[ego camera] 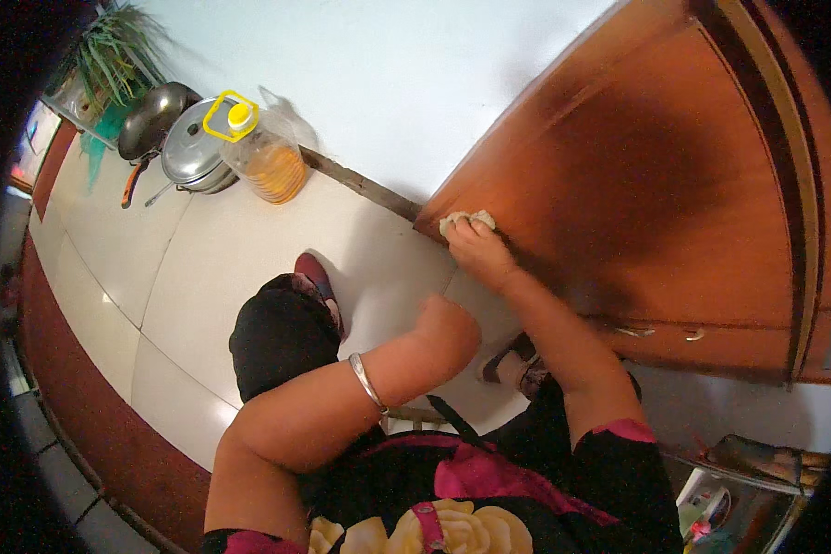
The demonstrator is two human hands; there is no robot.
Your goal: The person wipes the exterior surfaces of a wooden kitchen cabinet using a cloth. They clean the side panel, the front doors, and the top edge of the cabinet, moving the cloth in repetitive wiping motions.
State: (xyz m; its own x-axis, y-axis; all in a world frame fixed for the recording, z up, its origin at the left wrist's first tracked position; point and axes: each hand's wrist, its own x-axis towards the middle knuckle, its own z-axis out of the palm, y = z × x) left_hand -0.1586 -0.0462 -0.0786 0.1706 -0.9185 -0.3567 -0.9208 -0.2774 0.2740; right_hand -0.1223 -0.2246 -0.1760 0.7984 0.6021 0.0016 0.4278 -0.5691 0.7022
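Note:
My right hand (481, 249) presses a crumpled pale cloth (485, 218) against the side panel of a reddish-brown wooden cabinet (665, 228). The cloth sits low on the panel, near the corner by the wall. My left hand (450, 336) hangs over the tiled floor, bent at the wrist and somewhat blurred. Its fingers are turned away from view, so what they do is hidden. On the left wrist is a silver bangle (368, 382).
Along the white wall (360, 76) stand a plastic oil bottle (273, 166) with a yellow cap, a lidded metal pot (197, 149), a dark wok (159, 118) and a leafy plant (111, 62). Metal handles (637, 332) show on the cabinet. A cluttered shelf (741, 485) is lower right.

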